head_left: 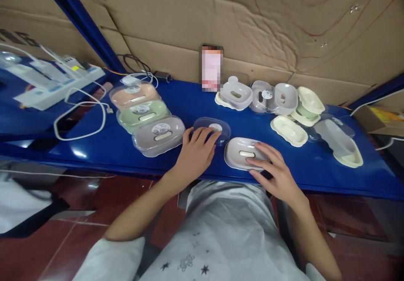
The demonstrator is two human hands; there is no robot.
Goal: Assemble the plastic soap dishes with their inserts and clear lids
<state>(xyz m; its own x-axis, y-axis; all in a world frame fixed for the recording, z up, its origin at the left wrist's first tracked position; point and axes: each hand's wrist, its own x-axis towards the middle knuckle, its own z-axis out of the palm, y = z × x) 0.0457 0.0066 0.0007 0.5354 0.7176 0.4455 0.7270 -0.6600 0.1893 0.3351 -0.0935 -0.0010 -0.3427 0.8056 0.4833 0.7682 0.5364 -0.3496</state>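
Observation:
My left hand [198, 148] lies with fingers spread over the near edge of a clear plastic lid [224, 133] bearing a round white label. Whether the fingers grip the lid or only touch it, I cannot tell. My right hand [274, 166] rests on the right side of a greyish-pink soap dish [236, 146], fingers apart, some of them over its inside. A pale oval piece sits in the slot in the dish's middle. Left of my left hand stands a lidded grey soap dish [172, 126], with a lidded green one [160, 107] and a lidded peach one [147, 91] behind it.
Grey dishes [285, 96], cream trays [288, 130] and a dish leaning on a cream base [349, 157] lie at the right. A phone [211, 68] leans against the cardboard [170, 33]. A power strip [59, 89] and white cable [80, 139] are at the left.

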